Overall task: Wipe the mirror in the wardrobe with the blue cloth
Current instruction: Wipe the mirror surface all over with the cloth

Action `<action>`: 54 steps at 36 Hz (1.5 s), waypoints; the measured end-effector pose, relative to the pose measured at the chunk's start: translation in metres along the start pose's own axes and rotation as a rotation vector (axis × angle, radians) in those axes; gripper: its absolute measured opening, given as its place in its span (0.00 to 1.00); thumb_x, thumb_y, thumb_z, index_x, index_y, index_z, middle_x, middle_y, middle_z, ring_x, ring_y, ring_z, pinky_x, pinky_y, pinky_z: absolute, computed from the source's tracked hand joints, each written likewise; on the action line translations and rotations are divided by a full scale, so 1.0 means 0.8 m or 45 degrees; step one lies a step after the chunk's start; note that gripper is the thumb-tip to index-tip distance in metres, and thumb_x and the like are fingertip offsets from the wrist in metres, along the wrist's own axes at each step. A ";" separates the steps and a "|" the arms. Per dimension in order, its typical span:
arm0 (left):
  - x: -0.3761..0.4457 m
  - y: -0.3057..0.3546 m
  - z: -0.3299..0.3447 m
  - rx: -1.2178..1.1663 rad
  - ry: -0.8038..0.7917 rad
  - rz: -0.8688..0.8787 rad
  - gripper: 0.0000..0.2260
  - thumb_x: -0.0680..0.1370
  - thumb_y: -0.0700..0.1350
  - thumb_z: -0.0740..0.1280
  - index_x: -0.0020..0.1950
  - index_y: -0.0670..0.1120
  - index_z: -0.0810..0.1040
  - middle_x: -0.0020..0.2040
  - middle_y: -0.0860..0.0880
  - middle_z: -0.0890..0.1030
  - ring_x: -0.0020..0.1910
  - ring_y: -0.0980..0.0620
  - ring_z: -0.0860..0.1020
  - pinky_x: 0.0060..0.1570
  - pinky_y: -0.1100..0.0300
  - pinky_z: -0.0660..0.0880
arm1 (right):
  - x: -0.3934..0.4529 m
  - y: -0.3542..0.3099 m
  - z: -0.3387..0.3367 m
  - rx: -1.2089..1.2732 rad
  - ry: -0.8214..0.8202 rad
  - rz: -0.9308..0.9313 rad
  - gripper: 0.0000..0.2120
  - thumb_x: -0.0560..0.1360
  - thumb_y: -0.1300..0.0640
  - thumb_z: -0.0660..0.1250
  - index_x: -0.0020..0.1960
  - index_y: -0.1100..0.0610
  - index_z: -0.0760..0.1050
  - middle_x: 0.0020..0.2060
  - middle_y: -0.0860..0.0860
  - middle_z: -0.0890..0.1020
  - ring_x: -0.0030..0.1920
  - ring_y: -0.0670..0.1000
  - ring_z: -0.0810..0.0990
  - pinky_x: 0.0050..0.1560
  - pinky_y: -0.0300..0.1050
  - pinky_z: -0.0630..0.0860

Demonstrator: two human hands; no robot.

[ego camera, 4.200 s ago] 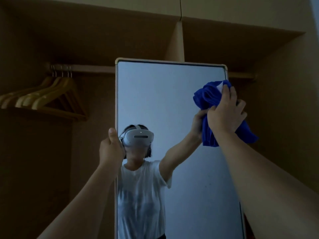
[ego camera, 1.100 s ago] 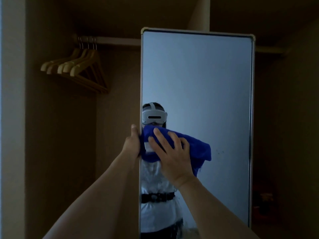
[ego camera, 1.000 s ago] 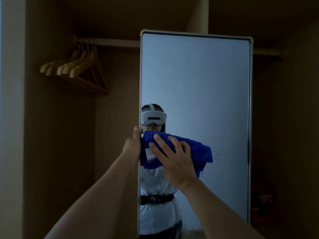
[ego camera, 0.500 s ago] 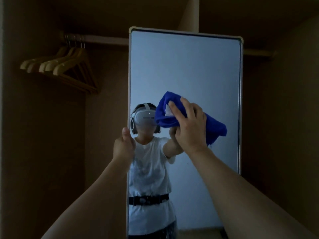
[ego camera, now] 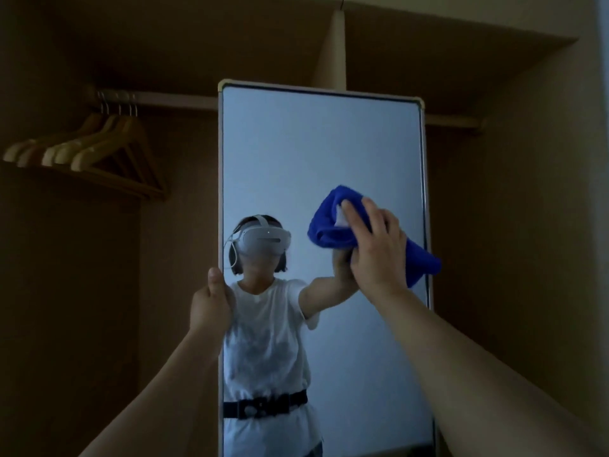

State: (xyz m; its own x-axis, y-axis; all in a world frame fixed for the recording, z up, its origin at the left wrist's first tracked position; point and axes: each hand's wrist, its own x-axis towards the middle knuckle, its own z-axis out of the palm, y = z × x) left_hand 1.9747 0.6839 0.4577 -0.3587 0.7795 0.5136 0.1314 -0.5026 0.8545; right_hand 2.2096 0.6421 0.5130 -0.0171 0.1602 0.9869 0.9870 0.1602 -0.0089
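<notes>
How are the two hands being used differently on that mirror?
The left hand grips the mirror at its left edge, thumb up, bare; the right hand presses the blue cloth against the glass. The left hand sits lower, the right hand higher and near the right edge. Both touch the mirror.

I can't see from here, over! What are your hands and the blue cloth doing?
Left hand grips mirror edge. Right hand presses blue cloth on glass, right side. Nothing in the way. Over.

The right hand (ego camera: 379, 249) presses the blue cloth (ego camera: 333, 225) against the mirror (ego camera: 313, 153); the left hand (ego camera: 211, 305) grips its left edge.
</notes>
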 end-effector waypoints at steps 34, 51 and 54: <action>-0.014 0.010 -0.003 -0.032 -0.002 -0.029 0.27 0.79 0.60 0.48 0.32 0.42 0.69 0.28 0.46 0.69 0.27 0.51 0.67 0.29 0.60 0.64 | 0.039 0.050 -0.017 -0.056 -0.032 0.605 0.32 0.78 0.58 0.61 0.76 0.46 0.50 0.74 0.51 0.58 0.65 0.59 0.66 0.59 0.56 0.68; -0.014 0.007 -0.001 -0.010 0.047 0.024 0.25 0.80 0.59 0.47 0.33 0.45 0.69 0.31 0.45 0.72 0.30 0.50 0.70 0.32 0.59 0.66 | -0.142 0.031 0.014 -0.066 -0.129 0.840 0.36 0.72 0.60 0.68 0.76 0.51 0.56 0.73 0.54 0.63 0.64 0.62 0.68 0.57 0.60 0.71; -0.015 0.009 -0.001 0.000 0.047 0.021 0.25 0.80 0.59 0.47 0.33 0.45 0.69 0.31 0.45 0.72 0.30 0.51 0.70 0.32 0.59 0.66 | -0.138 0.033 0.014 -0.056 -0.128 0.855 0.36 0.71 0.60 0.69 0.75 0.51 0.58 0.72 0.55 0.64 0.63 0.62 0.68 0.56 0.60 0.71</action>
State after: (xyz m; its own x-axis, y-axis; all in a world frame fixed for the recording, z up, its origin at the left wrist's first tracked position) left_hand 1.9795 0.6705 0.4577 -0.3902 0.7568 0.5244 0.1373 -0.5153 0.8459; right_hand 2.2360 0.6394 0.4017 0.5891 0.3012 0.7499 0.7943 -0.0449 -0.6059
